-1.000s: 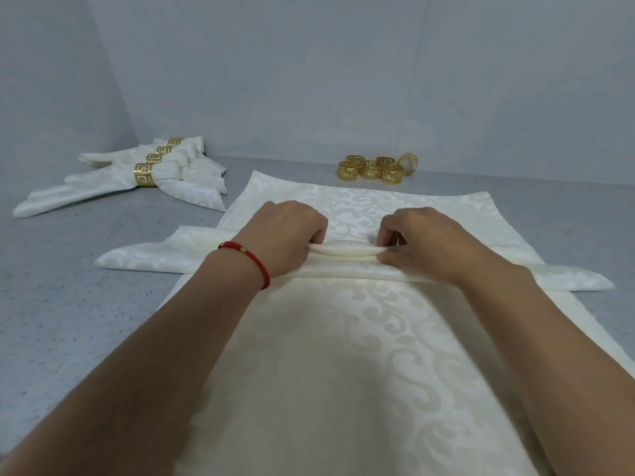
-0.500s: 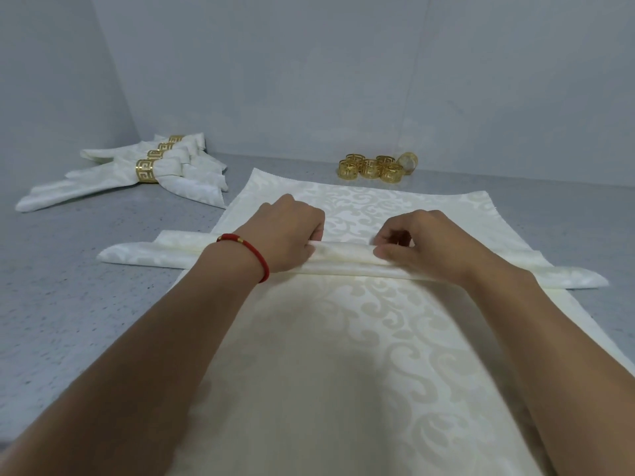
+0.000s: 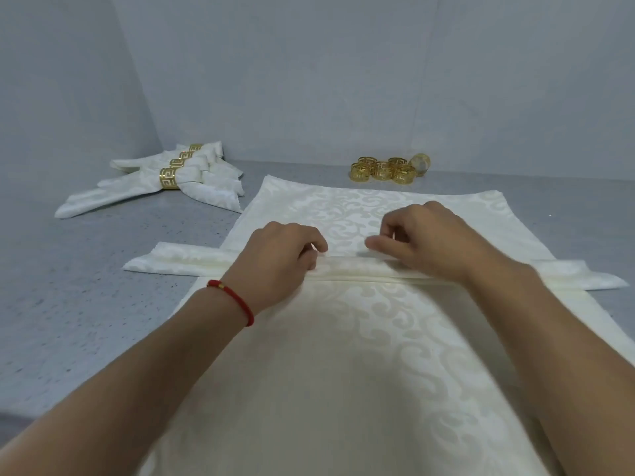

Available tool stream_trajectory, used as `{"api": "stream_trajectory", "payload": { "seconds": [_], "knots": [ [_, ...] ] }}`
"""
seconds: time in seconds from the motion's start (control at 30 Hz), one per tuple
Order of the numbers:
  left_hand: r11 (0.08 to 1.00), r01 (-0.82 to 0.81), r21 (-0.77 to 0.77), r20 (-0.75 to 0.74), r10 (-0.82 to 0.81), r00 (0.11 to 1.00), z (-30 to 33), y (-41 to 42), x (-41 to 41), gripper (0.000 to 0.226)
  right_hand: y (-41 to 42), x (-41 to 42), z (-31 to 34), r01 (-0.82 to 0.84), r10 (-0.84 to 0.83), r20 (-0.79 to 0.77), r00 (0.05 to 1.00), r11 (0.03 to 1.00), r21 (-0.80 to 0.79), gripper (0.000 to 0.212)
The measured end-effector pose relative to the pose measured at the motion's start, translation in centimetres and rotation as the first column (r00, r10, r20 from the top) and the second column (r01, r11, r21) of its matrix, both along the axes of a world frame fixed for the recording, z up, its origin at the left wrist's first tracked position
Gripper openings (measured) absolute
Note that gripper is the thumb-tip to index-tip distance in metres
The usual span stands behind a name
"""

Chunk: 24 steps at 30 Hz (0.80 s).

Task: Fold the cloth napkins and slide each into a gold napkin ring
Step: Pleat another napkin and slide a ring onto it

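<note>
Head view: a long, narrow folded strip of cream damask napkin [image 3: 192,261] lies crosswise on the grey speckled worktop [image 3: 103,304], on top of a large flat cream damask cloth with a scroll pattern [image 3: 360,355]. The strip's two pointed ends extend past both side edges of the flat cloth.

The left hand [image 3: 278,266], its wrist wearing a red cord bracelet [image 3: 237,302], rests on the strip left of centre with fingers curled down onto the strip's far edge; whether this grip pinches the fabric or only presses it cannot be told. The right hand [image 3: 426,242] lies on the strip right of centre, heel on the fabric, fingers bent and slightly raised above it, thumb extended towards the left hand; this grip appears loose, enclosing nothing. A short stretch of the strip shows between the two hands.

Behind, near the wall, a cluster of loose gold openwork napkin rings [image 3: 386,170] stands well apart from both hands. To the far left, a pile of finished cream napkins bound in gold key-pattern rings [image 3: 168,178] lies fanned on the worktop.
</note>
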<state>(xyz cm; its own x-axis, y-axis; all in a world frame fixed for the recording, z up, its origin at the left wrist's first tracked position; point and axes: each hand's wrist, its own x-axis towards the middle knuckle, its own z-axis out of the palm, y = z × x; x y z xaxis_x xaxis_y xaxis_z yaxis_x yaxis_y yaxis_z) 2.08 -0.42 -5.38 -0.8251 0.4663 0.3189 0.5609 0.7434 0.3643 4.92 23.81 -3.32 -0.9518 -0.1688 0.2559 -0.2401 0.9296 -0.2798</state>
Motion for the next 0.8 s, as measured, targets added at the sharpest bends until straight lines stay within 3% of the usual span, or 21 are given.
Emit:
{"api": "stream_trajectory", "payload": {
  "seconds": [0.1, 0.27, 0.37, 0.6, 0.67, 0.8],
  "knots": [
    [0.999, -0.045, -0.006, -0.046, 0.045, 0.998, -0.3, 0.4, 0.0, 0.019, -2.8, -0.8, -1.7, 0.025, -0.036, -0.146, 0.989, 0.996, -0.083, 0.032],
    [0.986, -0.055, -0.157, -0.040, 0.049, 0.998, 0.0, 0.6, -0.5, 0.018, -4.1, -2.1, -4.3, -0.002, 0.008, 0.055, 0.998, 0.993, -0.119, 0.037],
    [0.976, -0.009, -0.216, 0.028, 0.015, 0.999, 0.9, 0.8, -0.8, 0.025, -3.7, -2.5, -4.6, -0.017, 0.034, 0.093, 0.995, 0.984, -0.178, 0.043],
    [0.954, 0.021, -0.297, 0.155, 0.027, 0.988, 2.2, 1.1, -1.5, 0.010, -3.8, -2.5, -4.1, 0.002, 0.028, 0.163, 0.986, 0.984, -0.178, 0.046],
    [0.914, 0.027, -0.405, 0.193, 0.057, 0.980, 3.0, 1.5, -1.4, 0.014, -4.0, -2.6, -4.0, 0.009, 0.019, 0.163, 0.986, 0.985, -0.173, 0.045],
    [0.721, 0.065, -0.689, 0.250, 0.153, 0.956, 5.0, 3.5, -1.1, 0.021, -4.1, -2.5, -3.9, 0.040, -0.015, 0.163, 0.987, 0.987, -0.155, 0.045]
  ]
}}
